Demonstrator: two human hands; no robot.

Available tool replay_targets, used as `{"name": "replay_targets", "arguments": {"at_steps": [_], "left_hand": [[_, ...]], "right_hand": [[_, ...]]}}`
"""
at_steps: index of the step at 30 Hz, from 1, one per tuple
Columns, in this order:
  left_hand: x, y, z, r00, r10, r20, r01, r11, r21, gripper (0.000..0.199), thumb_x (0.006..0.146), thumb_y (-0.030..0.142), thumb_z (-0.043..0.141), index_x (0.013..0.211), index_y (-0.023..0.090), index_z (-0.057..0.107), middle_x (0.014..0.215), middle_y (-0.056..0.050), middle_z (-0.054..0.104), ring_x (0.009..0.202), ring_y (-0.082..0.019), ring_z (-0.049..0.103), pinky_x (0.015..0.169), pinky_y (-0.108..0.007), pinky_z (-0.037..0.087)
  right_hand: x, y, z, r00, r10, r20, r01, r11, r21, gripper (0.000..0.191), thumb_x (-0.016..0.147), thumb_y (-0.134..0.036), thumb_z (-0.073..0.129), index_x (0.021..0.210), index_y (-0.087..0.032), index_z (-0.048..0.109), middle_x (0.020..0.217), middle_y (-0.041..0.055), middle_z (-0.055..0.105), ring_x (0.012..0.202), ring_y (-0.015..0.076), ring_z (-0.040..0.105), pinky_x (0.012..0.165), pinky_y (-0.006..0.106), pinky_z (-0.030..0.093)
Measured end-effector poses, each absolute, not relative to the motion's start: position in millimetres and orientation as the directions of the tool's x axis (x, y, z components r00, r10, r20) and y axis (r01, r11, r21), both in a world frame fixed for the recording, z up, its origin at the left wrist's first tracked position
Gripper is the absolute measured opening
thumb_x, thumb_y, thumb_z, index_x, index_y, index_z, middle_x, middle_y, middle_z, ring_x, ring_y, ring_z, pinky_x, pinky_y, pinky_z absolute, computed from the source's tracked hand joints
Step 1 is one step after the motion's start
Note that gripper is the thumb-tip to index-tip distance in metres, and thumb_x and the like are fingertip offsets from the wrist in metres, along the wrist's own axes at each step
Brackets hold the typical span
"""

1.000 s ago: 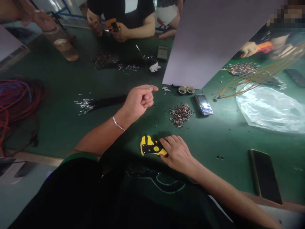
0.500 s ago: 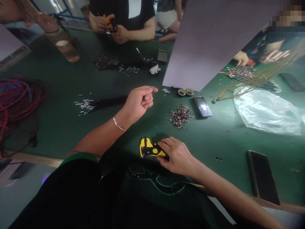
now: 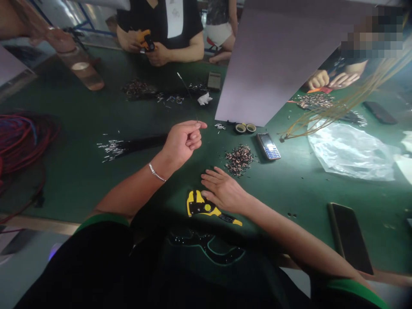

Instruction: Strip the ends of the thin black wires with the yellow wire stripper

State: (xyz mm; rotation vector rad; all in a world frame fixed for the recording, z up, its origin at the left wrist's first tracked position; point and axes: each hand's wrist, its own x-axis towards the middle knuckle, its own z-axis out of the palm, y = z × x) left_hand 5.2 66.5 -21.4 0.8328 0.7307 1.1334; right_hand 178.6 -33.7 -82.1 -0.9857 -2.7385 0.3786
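Between the thumb and forefinger of my left hand (image 3: 183, 139) is a thin black wire (image 3: 188, 92), pointing up and away, with a shiny metal tip. Just past the yellow and black wire stripper (image 3: 206, 206), my right hand (image 3: 225, 189) hovers or rests with its fingers stretched out; nothing is in it. The wire stripper lies flat on the green table (image 3: 80, 176). Beyond my right hand sits a heap of small dark and copper-coloured pieces (image 3: 240, 159). A bundle of black wires with silvery tips (image 3: 116, 148) runs under or behind my left wrist.
A keypad phone (image 3: 268, 146), two tape rolls (image 3: 245, 128) and a clear plastic bag (image 3: 350, 150) lie to the right. A dark smartphone (image 3: 350, 238) is near the edge. Red wire coils (image 3: 22, 141) lie left. A tall pale panel (image 3: 257, 64) stands ahead; co-workers sit beyond.
My right hand has let go of the wire stripper and moved up and left, its fingers straightening. My left hand still pinches the wire. The whole view has shifted slightly.
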Motion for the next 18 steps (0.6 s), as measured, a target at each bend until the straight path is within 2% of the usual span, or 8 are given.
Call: {"name": "replay_targets", "arguments": {"at_steps": [3, 6, 8, 10, 13, 16, 18], "left_hand": [[4, 68, -21, 0.245, 0.965, -0.093, -0.466, 0.202, 0.861, 0.009, 0.077, 0.007, 0.055, 0.074, 0.01, 0.064, 0.047, 0.007, 0.031, 0.036, -0.002, 0.025, 0.037, -0.016, 0.024], [4, 68, -20, 0.213, 0.969, -0.123, -0.461, 0.211, 0.862, 0.01, 0.077, 0.007, 0.054, 0.075, 0.01, 0.063, 0.047, 0.008, 0.031, 0.035, -0.002, 0.025, 0.037, -0.015, 0.025], [4, 68, -19, 0.207, 0.97, -0.13, -0.466, 0.215, 0.858, 0.01, 0.077, 0.006, 0.054, 0.074, 0.01, 0.063, 0.047, 0.007, 0.031, 0.035, -0.002, 0.025, 0.037, -0.015, 0.025], [4, 68, -20, 0.211, 0.97, -0.118, -0.477, 0.207, 0.854, 0.01, 0.077, 0.006, 0.054, 0.074, 0.01, 0.063, 0.047, 0.007, 0.031, 0.035, -0.002, 0.025, 0.037, -0.016, 0.024], [4, 69, -20, 0.211, 0.972, -0.105, -0.481, 0.197, 0.854, 0.01, 0.076, 0.006, 0.055, 0.073, 0.01, 0.064, 0.046, 0.007, 0.032, 0.035, -0.002, 0.025, 0.037, -0.016, 0.024], [3, 70, -21, 0.213, 0.973, -0.093, -0.478, 0.186, 0.858, 0.01, 0.077, 0.007, 0.055, 0.073, 0.01, 0.064, 0.046, 0.007, 0.033, 0.035, -0.002, 0.024, 0.037, -0.017, 0.024], [3, 71, -21, 0.215, 0.973, -0.084, -0.48, 0.18, 0.859, 0.011, 0.077, 0.008, 0.055, 0.073, 0.01, 0.065, 0.046, 0.007, 0.033, 0.035, -0.002, 0.024, 0.037, -0.017, 0.023]], "right_hand": [[204, -27, -85, -0.721, 0.686, 0.098, 0.66, 0.723, -0.204, 0.041, 0.098, -0.036, 0.038, 0.117, -0.012, 0.065, 0.129, 0.0137, 0.061, 0.128, 0.03, 0.048, 0.112, 0.053, 0.027], [225, -19, -86, -0.607, 0.784, 0.13, 0.781, 0.618, -0.085, 0.042, 0.097, -0.037, 0.04, 0.112, -0.008, 0.067, 0.123, 0.0187, 0.063, 0.126, 0.0331, 0.049, 0.113, 0.054, 0.024], [226, -15, -83, -0.539, 0.828, 0.157, 0.832, 0.552, -0.055, 0.044, 0.097, -0.038, 0.041, 0.116, -0.006, 0.065, 0.126, 0.0213, 0.061, 0.127, 0.0345, 0.048, 0.112, 0.055, 0.024], [217, -15, -80, -0.543, 0.825, 0.16, 0.827, 0.558, -0.073, 0.048, 0.097, -0.04, 0.039, 0.123, -0.005, 0.06, 0.132, 0.0214, 0.056, 0.129, 0.0345, 0.045, 0.112, 0.054, 0.026], [191, -22, -76, -0.675, 0.725, 0.136, 0.705, 0.688, -0.172, 0.05, 0.098, -0.041, 0.036, 0.129, -0.009, 0.056, 0.137, 0.0162, 0.054, 0.133, 0.0293, 0.042, 0.114, 0.049, 0.026], [179, -30, -78, -0.794, 0.598, 0.106, 0.563, 0.79, -0.242, 0.046, 0.099, -0.041, 0.035, 0.128, -0.014, 0.057, 0.137, 0.01, 0.055, 0.134, 0.0239, 0.041, 0.116, 0.046, 0.024], [186, -31, -83, -0.801, 0.59, 0.1, 0.555, 0.795, -0.246, 0.043, 0.099, -0.039, 0.035, 0.126, -0.015, 0.059, 0.136, 0.0092, 0.057, 0.134, 0.0247, 0.042, 0.115, 0.048, 0.025]]}}
